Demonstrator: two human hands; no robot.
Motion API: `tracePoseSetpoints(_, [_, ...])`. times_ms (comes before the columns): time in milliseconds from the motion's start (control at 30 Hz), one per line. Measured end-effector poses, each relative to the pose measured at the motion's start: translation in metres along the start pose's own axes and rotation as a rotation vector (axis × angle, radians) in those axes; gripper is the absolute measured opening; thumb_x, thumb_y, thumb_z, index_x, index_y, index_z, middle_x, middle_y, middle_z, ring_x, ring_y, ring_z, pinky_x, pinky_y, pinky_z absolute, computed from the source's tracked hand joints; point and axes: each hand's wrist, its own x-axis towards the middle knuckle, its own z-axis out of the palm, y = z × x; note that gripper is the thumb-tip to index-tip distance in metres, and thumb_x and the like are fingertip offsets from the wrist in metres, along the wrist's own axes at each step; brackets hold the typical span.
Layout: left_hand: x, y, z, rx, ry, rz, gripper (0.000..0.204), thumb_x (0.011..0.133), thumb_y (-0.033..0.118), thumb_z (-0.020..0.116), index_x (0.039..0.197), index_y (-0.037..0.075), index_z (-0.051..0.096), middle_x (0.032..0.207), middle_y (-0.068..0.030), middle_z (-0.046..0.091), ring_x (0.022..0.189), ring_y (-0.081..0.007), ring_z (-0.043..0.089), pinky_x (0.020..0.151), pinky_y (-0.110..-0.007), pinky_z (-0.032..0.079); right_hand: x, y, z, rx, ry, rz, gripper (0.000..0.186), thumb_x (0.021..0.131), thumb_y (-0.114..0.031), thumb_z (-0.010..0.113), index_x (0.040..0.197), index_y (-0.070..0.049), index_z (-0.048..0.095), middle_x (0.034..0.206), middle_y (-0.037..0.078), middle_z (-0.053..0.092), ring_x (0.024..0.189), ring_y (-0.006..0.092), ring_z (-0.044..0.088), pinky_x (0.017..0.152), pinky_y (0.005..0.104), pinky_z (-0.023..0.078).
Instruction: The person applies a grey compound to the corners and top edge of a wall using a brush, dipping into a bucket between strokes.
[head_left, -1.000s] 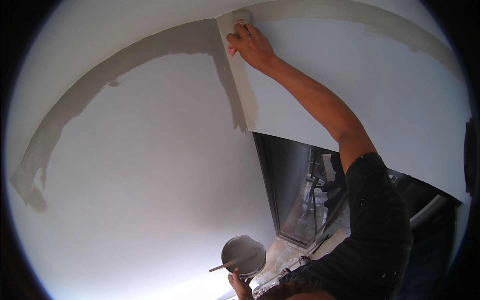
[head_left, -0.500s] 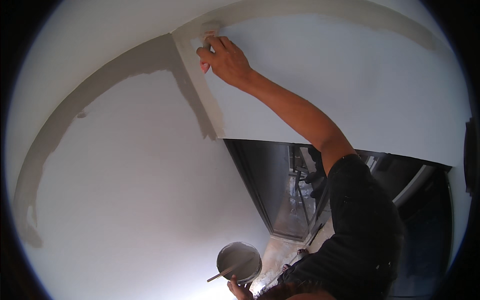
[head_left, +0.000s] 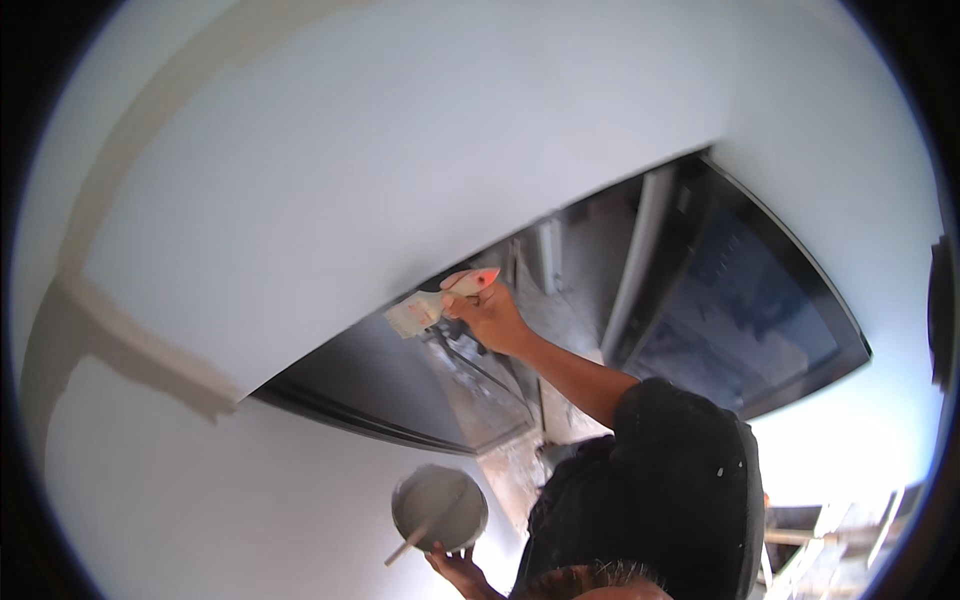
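Observation:
My right hand [head_left: 487, 312] is closed round a flat paintbrush [head_left: 415, 312] with a pale handle and a red-orange end. Its coated bristles point left, in the air in front of the dark-framed opening. Low in the view, my left hand [head_left: 458, 570] grips the near lower side of a round bucket [head_left: 395, 512]; part of its fingers is hidden behind it. Grey paint-like material [head_left: 445, 497] lies inside the bucket. A thin stick [head_left: 402, 548] rests in it, its end sticking out over the left rim.
Grey-brown bands [head_left: 150, 372] run along the edges and corner of the white wall [head_left: 330, 180]. Below the wall is an opening with a dark frame [head_left: 370, 428] and a dark glass panel [head_left: 740, 310]. Wooden pieces [head_left: 800, 537] stand at the lower right.
The view has turned to the right. My right hand has brought the brush away from the upper wall corner, down in front of the opening. My left hand still holds the bucket.

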Motion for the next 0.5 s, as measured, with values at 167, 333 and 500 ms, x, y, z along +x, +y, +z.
tracePoseSetpoints(167, [-0.024, 0.058, -0.019, 0.067, -0.206, -0.031, 0.08, 0.08, 0.04, 0.068, 0.148, 0.017, 0.033, 0.146, -0.0171, 0.039, 0.129, -0.04, 0.044, 0.093, -0.057, 0.046, -0.108, -0.045, -0.015, -0.02, 0.239, 0.11, 0.025, 0.097, -0.021, 0.064, 0.113, -0.001, 0.06, 0.091, 0.005, 0.065, 0.079, 0.0131, 0.063, 0.071, 0.0279, 0.052])
tracePoseSetpoints(333, [-0.046, 0.105, -0.02, 0.165, -0.465, -0.106, 0.088, 0.079, 0.044, 0.071, 0.151, 0.016, 0.029, 0.152, -0.0152, 0.033, 0.136, -0.0378, 0.037, 0.102, -0.062, 0.038, -0.184, -0.118, -0.018, -0.116, 0.354, 0.067, 0.021, 0.097, -0.017, 0.064, 0.109, -0.001, 0.062, 0.09, 0.005, 0.065, 0.077, 0.0135, 0.063, 0.071, 0.0279, 0.052])
tracePoseSetpoints(500, [-0.081, 0.138, -0.007, 0.149, -0.606, -0.155, 0.074, 0.084, 0.024, 0.066, 0.148, 0.011, 0.032, 0.145, -0.0177, 0.041, 0.132, -0.0375, 0.043, 0.097, -0.055, 0.048, -0.229, -0.214, 0.0, -0.168, 0.469, -0.011, 0.018, 0.095, -0.014, 0.066, 0.105, 0.001, 0.064, 0.086, 0.005, 0.066, 0.072, 0.0141, 0.064, 0.067, 0.0289, 0.052])
